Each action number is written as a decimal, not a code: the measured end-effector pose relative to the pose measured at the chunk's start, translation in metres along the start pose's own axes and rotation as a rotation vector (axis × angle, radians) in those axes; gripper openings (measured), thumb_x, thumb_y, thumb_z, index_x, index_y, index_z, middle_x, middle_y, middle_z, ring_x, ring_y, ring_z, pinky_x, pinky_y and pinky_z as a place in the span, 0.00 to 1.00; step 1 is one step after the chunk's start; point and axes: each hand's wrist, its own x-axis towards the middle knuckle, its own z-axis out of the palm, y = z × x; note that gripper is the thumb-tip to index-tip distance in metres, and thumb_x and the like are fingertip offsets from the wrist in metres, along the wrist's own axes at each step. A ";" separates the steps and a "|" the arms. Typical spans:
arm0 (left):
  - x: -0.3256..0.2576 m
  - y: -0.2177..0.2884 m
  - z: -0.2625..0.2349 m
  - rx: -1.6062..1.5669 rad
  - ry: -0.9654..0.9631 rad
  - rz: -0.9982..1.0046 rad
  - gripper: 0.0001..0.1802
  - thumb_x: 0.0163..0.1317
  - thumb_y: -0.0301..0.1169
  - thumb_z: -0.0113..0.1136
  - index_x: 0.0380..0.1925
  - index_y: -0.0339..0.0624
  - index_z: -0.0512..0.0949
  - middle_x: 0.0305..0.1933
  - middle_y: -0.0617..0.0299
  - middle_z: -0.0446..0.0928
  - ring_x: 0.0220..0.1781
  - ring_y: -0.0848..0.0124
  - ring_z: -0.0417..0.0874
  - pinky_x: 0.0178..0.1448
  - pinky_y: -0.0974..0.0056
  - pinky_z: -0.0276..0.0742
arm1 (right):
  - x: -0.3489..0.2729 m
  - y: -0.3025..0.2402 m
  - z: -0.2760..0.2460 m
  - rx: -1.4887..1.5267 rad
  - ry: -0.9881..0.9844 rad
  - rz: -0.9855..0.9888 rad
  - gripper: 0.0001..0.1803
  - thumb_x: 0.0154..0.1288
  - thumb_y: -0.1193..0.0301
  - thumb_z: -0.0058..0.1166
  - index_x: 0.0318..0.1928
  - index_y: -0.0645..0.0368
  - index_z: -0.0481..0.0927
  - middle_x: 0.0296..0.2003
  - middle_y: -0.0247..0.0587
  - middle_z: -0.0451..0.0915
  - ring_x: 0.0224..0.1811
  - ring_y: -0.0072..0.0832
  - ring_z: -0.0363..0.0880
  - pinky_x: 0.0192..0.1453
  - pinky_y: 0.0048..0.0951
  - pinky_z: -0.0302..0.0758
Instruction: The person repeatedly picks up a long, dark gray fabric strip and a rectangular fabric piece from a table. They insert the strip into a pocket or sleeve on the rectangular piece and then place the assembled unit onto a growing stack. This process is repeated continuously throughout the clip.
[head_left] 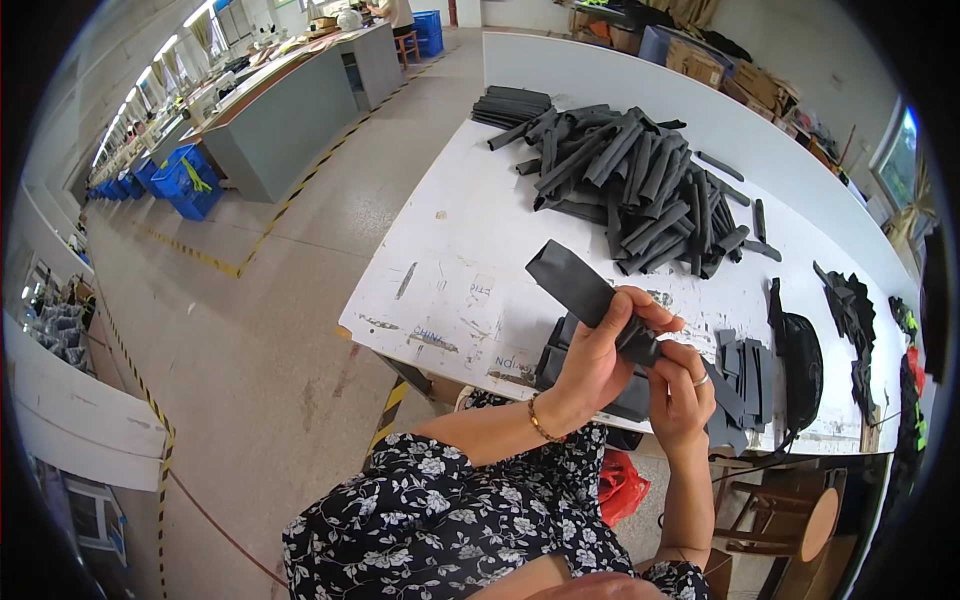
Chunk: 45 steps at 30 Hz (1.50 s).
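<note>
Above the near edge of the white table, both my hands are closed on one black fabric tube (572, 284). My left hand (600, 350) pinches it around the middle, thumb on top, and its flat, hollow end points up and to the left. At the tube's lower, bunched end, the fingers of my right hand (682, 390) grip the material. Partly hidden behind my hands lies a stack of flat black pieces (552, 355). Farther back on the table is a large heap of similar black tubes (640, 180).
The white table (420, 270) has a raised back panel (620, 75). Toward the right lie flat black strips (745, 380), a black bag-like item (800, 370) and dark scraps (850, 320). A wooden stool (815, 525) stands below right. Blue crates (190, 180) sit across the aisle.
</note>
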 end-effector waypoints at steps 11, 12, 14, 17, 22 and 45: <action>0.020 0.058 -0.049 0.387 0.171 0.248 0.15 0.67 0.34 0.63 0.45 0.34 0.78 0.40 0.57 0.83 0.43 0.65 0.85 0.54 0.60 0.82 | -0.009 0.012 -0.007 -0.091 0.005 0.021 0.13 0.45 0.90 0.62 0.33 0.65 0.76 0.44 0.48 0.79 0.34 0.41 0.80 0.34 0.34 0.77; 0.018 0.065 -0.047 0.388 0.167 0.239 0.09 0.65 0.29 0.64 0.39 0.33 0.80 0.38 0.57 0.83 0.39 0.67 0.86 0.47 0.63 0.85 | -0.007 0.012 -0.006 -0.088 -0.005 -0.025 0.15 0.43 0.90 0.61 0.33 0.65 0.76 0.44 0.48 0.78 0.32 0.40 0.79 0.31 0.35 0.76; 0.014 0.071 -0.049 0.458 0.134 0.244 0.09 0.65 0.28 0.63 0.39 0.32 0.80 0.37 0.55 0.83 0.38 0.65 0.86 0.47 0.62 0.85 | -0.008 0.012 -0.004 -0.088 0.012 -0.056 0.15 0.42 0.90 0.61 0.32 0.65 0.76 0.45 0.48 0.78 0.33 0.41 0.79 0.32 0.35 0.76; 0.011 0.074 -0.044 0.503 0.108 0.265 0.09 0.66 0.27 0.62 0.38 0.30 0.81 0.37 0.52 0.84 0.37 0.63 0.86 0.45 0.61 0.86 | -0.008 0.011 -0.004 -0.087 0.020 -0.064 0.15 0.42 0.90 0.61 0.33 0.65 0.76 0.46 0.47 0.78 0.35 0.42 0.80 0.34 0.35 0.77; 0.009 0.067 -0.043 0.546 0.130 0.345 0.09 0.66 0.26 0.61 0.40 0.29 0.81 0.38 0.51 0.83 0.39 0.61 0.86 0.46 0.62 0.86 | -0.008 0.003 -0.011 0.004 -0.004 0.161 0.15 0.48 0.86 0.64 0.37 0.65 0.77 0.49 0.48 0.77 0.42 0.42 0.78 0.45 0.37 0.76; 0.026 0.037 -0.058 0.485 0.588 0.258 0.09 0.62 0.30 0.68 0.31 0.37 0.79 0.32 0.64 0.79 0.31 0.76 0.80 0.37 0.69 0.82 | -0.045 0.056 0.000 0.890 0.491 1.049 0.20 0.72 0.64 0.55 0.53 0.69 0.77 0.36 0.39 0.80 0.33 0.21 0.79 0.37 0.22 0.77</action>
